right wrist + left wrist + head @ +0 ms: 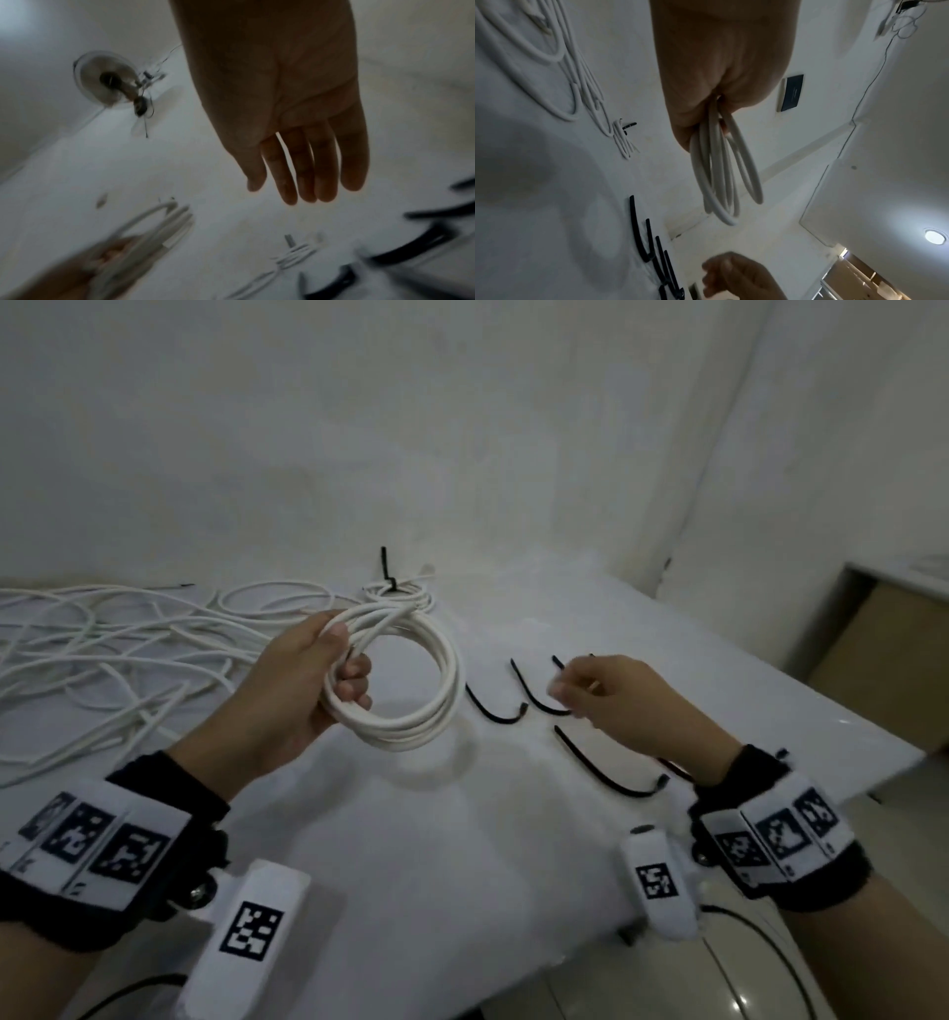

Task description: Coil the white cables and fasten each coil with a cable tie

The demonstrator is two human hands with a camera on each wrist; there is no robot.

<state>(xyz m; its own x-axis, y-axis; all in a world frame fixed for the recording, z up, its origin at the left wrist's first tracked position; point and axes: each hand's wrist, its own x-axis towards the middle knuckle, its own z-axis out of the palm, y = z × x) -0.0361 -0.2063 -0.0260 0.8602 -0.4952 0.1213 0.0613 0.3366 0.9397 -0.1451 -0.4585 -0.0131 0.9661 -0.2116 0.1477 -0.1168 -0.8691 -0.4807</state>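
My left hand (328, 670) grips a coil of white cable (411, 680) above the white table, fingers curled round its left side; the left wrist view shows the coil's loops (721, 172) hanging from the fist (718, 97). My right hand (590, 690) hovers over several black cable ties (493, 708) lying right of the coil. Its fingers (303, 172) are straight and relaxed, holding nothing. A small coil fastened with a black tie (398, 593) lies at the table's back. Loose white cables (102, 660) sprawl across the left.
The white table (462, 839) stands against a white wall, its right edge running diagonally. A brown cabinet (883, 649) sits beyond it at the right. More black ties (606, 773) lie near my right wrist.
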